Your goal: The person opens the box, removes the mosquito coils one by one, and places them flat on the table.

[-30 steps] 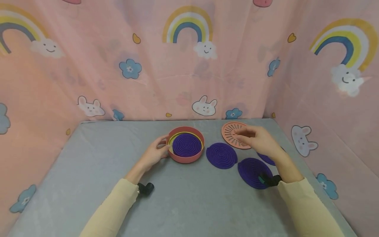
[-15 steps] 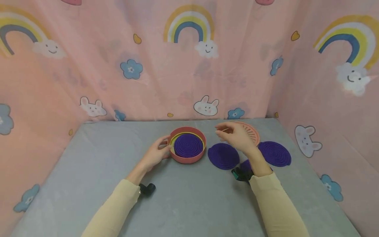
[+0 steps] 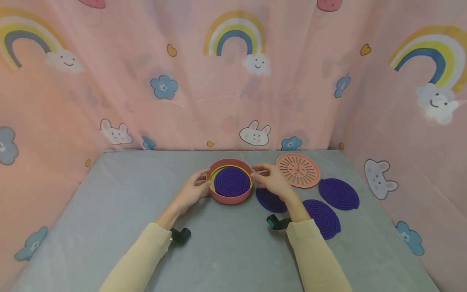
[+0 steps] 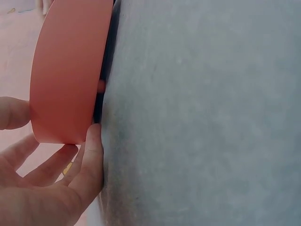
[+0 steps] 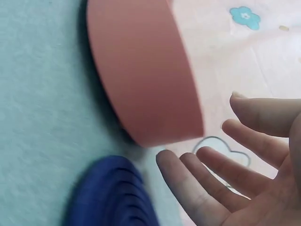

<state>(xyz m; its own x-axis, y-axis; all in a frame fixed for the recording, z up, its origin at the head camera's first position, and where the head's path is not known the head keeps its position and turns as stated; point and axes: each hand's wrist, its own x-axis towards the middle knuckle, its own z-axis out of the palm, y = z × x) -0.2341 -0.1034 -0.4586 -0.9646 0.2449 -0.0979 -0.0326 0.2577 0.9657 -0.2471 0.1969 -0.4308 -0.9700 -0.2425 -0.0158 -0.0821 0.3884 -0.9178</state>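
Note:
A round, reddish mosquito coil box stands on the table with its top off. Inside lie a purple mosquito coil and a yellow ring around it. My left hand grips the box at its left side; in the left wrist view the thumb is on the wall near the rim and fingers reach under its lower edge. At the right side, my right hand holds nothing. In the right wrist view its fingers are spread, with a small gap to the box wall.
To the right lie a slotted, salmon-pink lid and several purple coils: one coil partly under my right hand, another coil nearer me, and one coil farther right. A pink printed curtain surrounds the grey table.
My right hand has moved left from over the slotted lid to the right side of the box, uncovering the lid and the far right coil. The left hand stays on the box.

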